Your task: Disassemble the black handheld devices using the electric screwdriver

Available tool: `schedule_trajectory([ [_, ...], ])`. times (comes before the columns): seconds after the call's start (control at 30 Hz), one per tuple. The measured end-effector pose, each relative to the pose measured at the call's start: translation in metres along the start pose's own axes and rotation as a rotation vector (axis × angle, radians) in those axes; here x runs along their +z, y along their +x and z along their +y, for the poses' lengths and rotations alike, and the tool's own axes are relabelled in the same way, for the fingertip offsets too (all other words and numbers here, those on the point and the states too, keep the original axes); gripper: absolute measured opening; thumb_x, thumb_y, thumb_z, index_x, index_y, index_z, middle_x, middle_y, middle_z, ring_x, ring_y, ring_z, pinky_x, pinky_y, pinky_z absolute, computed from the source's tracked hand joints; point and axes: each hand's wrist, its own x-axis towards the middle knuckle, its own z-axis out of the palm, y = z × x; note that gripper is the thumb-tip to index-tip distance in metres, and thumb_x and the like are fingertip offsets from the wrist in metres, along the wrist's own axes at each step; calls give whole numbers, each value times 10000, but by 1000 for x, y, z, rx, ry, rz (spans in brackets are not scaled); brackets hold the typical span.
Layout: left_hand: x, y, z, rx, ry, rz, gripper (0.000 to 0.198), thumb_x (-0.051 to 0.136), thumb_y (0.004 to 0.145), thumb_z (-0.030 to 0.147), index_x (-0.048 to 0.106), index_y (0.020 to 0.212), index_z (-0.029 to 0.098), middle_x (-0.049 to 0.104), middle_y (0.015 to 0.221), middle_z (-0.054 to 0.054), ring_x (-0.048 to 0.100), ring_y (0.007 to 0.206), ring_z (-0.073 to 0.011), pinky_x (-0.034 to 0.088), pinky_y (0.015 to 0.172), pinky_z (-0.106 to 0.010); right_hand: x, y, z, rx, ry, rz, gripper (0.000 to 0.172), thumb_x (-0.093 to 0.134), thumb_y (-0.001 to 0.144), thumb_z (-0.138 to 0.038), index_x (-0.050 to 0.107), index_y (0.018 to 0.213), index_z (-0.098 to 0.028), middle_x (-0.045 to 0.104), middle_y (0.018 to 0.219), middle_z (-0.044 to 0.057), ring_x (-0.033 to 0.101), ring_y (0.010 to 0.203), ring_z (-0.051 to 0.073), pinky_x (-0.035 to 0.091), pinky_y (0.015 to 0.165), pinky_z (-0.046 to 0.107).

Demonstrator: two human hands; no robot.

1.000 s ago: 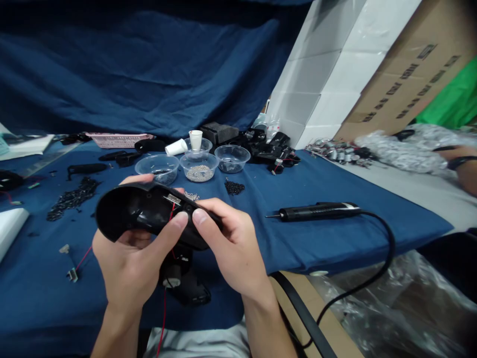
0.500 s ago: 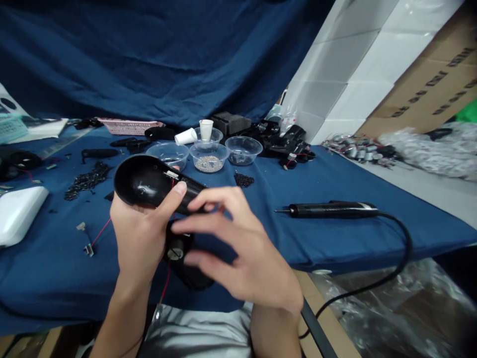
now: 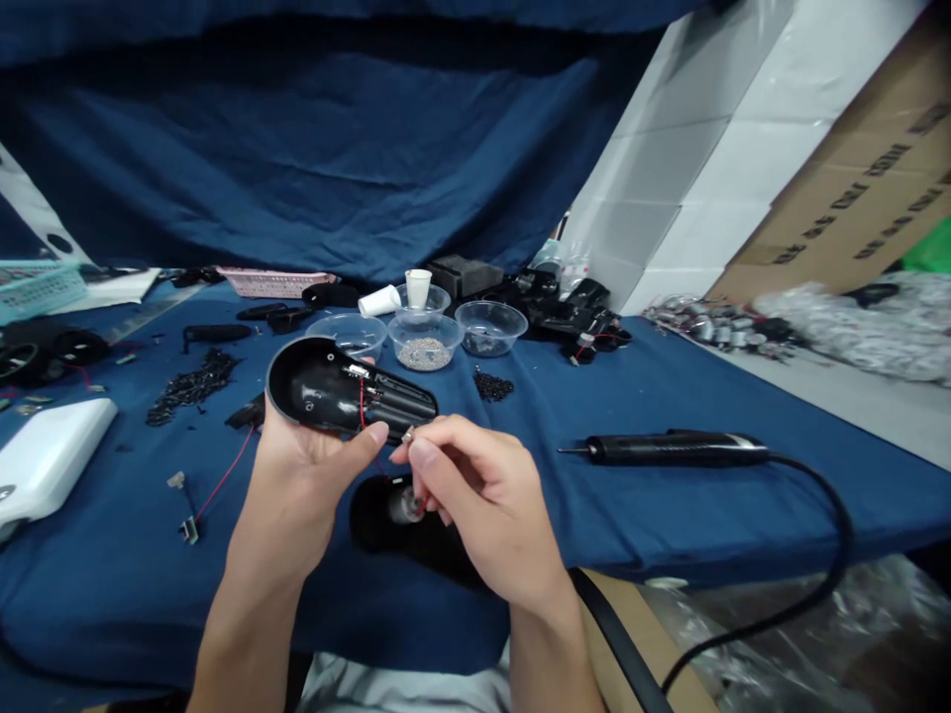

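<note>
A dark blue cloth (image 3: 297, 168) hangs in loose folds across the far side, draping down behind a desk (image 3: 669, 525) that is covered in matching blue fabric. To the right, stacked white panels (image 3: 669, 188) lean at an angle, with a cardboard carton (image 3: 839, 188) printed in black beside them and a patch of green fabric (image 3: 932, 248) at the far right edge. Below the desk's near right corner, crumpled clear plastic sheeting (image 3: 788, 634) lies over a tan board (image 3: 624, 634). The light is soft and even.
</note>
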Motion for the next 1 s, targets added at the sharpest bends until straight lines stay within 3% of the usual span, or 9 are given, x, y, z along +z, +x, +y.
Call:
schedule_trajectory([
  [0.13,-3,-5,-3,23,-42,-94,764,1015,819,272,600,1460,292,815,1365,-88,838,1144,-303,732,980,-426,0,2,2,74,-98,66,236,695,1069,-319,780,884,-201,652,679,-38,564,588,92,455,559,226],
  [0.3,-6,-12,-11,98,60,-126,772,910,964,308,534,1633,391,697,1621,-70,825,1256,-292,720,1067,-403,2,-1,1,-123,-337,110,242,594,1140,-292,760,988,-205,764,907,9,671,756,113,509,706,250],
  [0.4,-8,-13,-15,193,152,-188,704,826,1035,296,519,1657,416,681,1646,-85,837,1241,-300,730,1055,-398,1,-3,0,-197,-425,107,238,570,1149,-249,729,978,-203,748,883,6,657,753,114,491,716,254],
  [0.57,-7,-17,-13,291,240,-178,709,792,1056,265,488,1682,399,684,1636,-105,838,1243,-295,730,1053,-382,0,-1,1,-206,-571,32,278,496,1169,-250,670,955,-211,713,835,2,612,693,123,443,680,275],
  [0.67,-5,-20,-10,308,271,-170,698,775,1068,257,483,1686,396,693,1624,-95,816,1297,-284,719,1070,-345,2,1,2,-184,-495,5,288,515,1146,-236,603,872,-220,655,753,-29,572,635,106,426,652,257],
  [0.87,-4,-22,-6,378,369,-171,669,772,1071,297,501,1676,390,706,1599,-85,803,1318,-289,759,888,-282,4,2,2,-142,-355,68,307,569,1104,-234,564,797,-214,581,671,-62,525,585,71,384,599,214],
  [1.0,-2,-23,-5,435,386,-182,659,786,1053,282,535,1654,380,714,1590,-81,796,1332,-312,766,933,-327,2,2,1,-118,-340,62,322,581,1085,-244,542,767,-218,577,648,-60,518,578,76,387,599,218],
])
